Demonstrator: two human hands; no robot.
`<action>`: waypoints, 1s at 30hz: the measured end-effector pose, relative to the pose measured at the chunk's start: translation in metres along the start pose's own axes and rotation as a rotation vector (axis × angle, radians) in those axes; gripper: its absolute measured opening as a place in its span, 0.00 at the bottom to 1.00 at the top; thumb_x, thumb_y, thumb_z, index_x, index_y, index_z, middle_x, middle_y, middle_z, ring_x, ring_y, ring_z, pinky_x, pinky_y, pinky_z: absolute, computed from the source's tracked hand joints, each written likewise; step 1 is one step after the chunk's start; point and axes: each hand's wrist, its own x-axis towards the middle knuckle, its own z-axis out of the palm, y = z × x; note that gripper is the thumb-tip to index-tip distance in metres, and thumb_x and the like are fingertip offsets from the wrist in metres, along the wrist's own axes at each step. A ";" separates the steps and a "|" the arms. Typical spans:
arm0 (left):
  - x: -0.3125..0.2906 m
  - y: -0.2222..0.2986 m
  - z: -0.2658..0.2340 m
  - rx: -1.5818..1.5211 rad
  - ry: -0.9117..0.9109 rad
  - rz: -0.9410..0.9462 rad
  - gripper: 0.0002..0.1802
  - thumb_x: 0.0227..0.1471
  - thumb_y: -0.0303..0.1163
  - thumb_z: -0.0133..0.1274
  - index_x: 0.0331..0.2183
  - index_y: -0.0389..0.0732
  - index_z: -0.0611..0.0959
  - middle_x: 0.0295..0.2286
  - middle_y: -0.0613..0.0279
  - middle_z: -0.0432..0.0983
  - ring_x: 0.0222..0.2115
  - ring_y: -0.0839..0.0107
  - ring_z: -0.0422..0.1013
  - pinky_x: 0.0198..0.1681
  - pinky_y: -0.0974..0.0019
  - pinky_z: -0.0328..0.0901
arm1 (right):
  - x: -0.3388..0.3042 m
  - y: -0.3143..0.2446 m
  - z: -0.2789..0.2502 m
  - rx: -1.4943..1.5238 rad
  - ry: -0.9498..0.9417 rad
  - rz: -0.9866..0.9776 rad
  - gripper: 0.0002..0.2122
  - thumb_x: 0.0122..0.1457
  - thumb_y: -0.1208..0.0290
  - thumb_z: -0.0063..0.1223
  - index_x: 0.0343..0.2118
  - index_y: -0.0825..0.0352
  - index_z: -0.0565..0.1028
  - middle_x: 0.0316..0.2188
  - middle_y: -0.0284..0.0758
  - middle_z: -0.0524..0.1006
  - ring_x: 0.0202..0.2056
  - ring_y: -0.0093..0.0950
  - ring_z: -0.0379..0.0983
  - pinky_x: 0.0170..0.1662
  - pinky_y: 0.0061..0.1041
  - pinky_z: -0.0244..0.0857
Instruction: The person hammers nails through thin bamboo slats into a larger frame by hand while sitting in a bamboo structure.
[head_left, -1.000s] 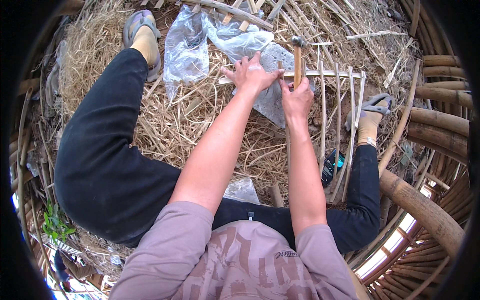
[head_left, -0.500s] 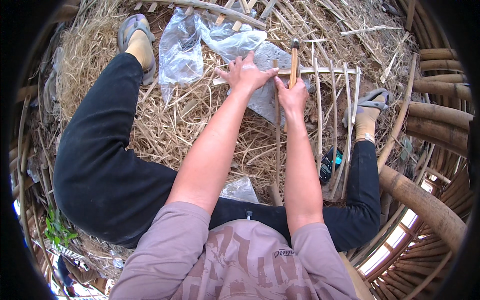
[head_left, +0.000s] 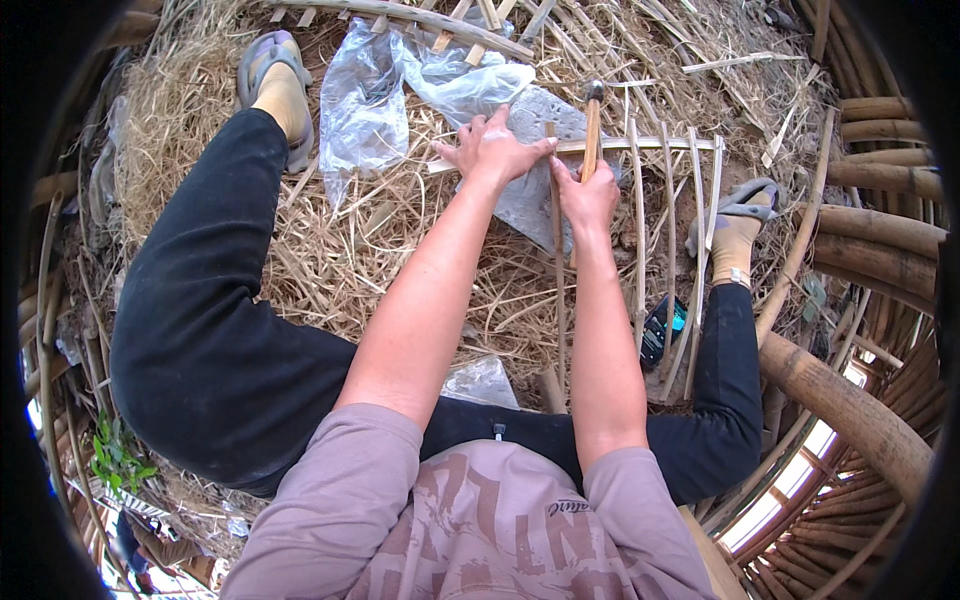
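My left hand (head_left: 490, 150) lies spread over a long bamboo strip (head_left: 640, 143), fingers stretched out and thumb pointing right toward my other hand. Beneath it is a flat grey stone slab (head_left: 535, 205). My right hand (head_left: 588, 195) is closed round a hammer (head_left: 592, 125), whose wooden handle points away from me with the dark head at the far end. An upright thin stick (head_left: 557, 250) crosses the strip between my two hands. Several slats, such as a pale slat (head_left: 639, 230), cross the same strip farther right. The fingertips of my right hand are partly hidden.
Clear plastic sheeting (head_left: 362, 105) lies beyond my left hand, among straw-like shavings (head_left: 350, 260). A dark phone-like device (head_left: 662, 330) sits under the slats by my right leg. Thick bamboo poles (head_left: 850, 410) stand at the right. Another slatted strip (head_left: 430, 18) lies at the far edge.
The hammer head has shifted very slightly right and nearer, with my right hand still round the handle. My left hand stays on the strip, almost unmoved.
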 end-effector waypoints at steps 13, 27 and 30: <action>0.000 0.000 -0.001 -0.005 0.004 -0.005 0.58 0.38 0.74 0.58 0.66 0.57 0.64 0.65 0.54 0.57 0.66 0.55 0.52 0.66 0.29 0.35 | 0.006 0.015 0.009 0.005 0.020 -0.103 0.22 0.48 0.56 0.73 0.27 0.68 0.73 0.22 0.40 0.78 0.26 0.38 0.77 0.34 0.37 0.70; 0.002 -0.010 -0.010 -0.230 0.383 0.122 0.46 0.49 0.60 0.56 0.61 0.41 0.69 0.57 0.43 0.67 0.58 0.50 0.63 0.61 0.34 0.52 | 0.007 0.008 0.006 0.002 -0.036 -0.065 0.22 0.47 0.56 0.74 0.28 0.69 0.74 0.24 0.41 0.79 0.28 0.38 0.77 0.35 0.38 0.70; 0.032 -0.033 -0.048 -0.293 0.840 0.206 0.25 0.53 0.42 0.56 0.47 0.33 0.79 0.38 0.44 0.79 0.39 0.55 0.77 0.43 0.51 0.72 | 0.007 0.010 0.003 0.044 -0.039 -0.097 0.22 0.47 0.55 0.74 0.28 0.70 0.75 0.24 0.42 0.79 0.28 0.38 0.78 0.36 0.38 0.70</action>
